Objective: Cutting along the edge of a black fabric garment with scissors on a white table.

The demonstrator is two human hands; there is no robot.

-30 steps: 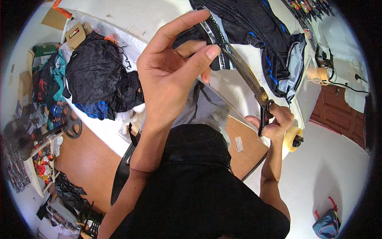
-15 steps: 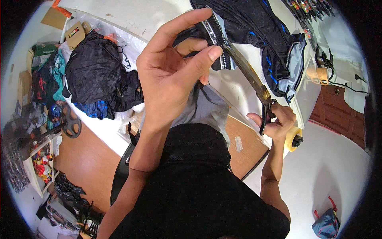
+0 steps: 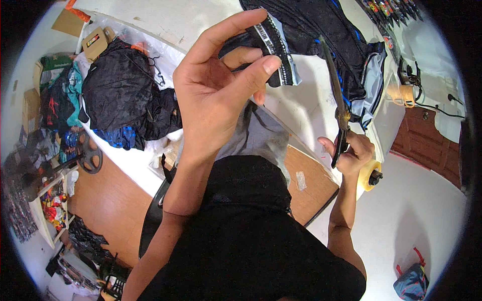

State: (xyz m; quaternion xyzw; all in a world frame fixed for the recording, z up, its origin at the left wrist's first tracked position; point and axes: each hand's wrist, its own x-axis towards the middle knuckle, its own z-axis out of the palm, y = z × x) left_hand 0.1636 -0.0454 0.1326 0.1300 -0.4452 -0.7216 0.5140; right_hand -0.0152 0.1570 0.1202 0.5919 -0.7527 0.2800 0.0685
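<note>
Raised over the white table [image 3: 314, 90], my left hand [image 3: 208, 105] pinches a black fabric band [image 3: 284, 62] between fingers and thumb. The band has white lettering along it, an overlocked edge and a pale lining. My right hand [image 3: 355, 154] grips a pair of dark metal scissors [image 3: 333, 75] by the handles. Their blades look closed together and point up and away, apart from the band. Behind the blades lies a black garment [image 3: 306, 25] with blue marks and a white lining. Grey cloth [image 3: 258, 135] hangs at the table edge in front of me.
Black clothes [image 3: 120, 83] are heaped at the left, beside clear plastic wrapping. A yellow tape roll [image 3: 370, 175] is close to my right wrist. Further right are a thread cone [image 3: 401, 94] and a cable. A blue bag [image 3: 412, 282] lies on the floor.
The scissors have swung right and upright, their tips moving away from the band onto the black garment's area. My left hand has stayed nearly still with the band.
</note>
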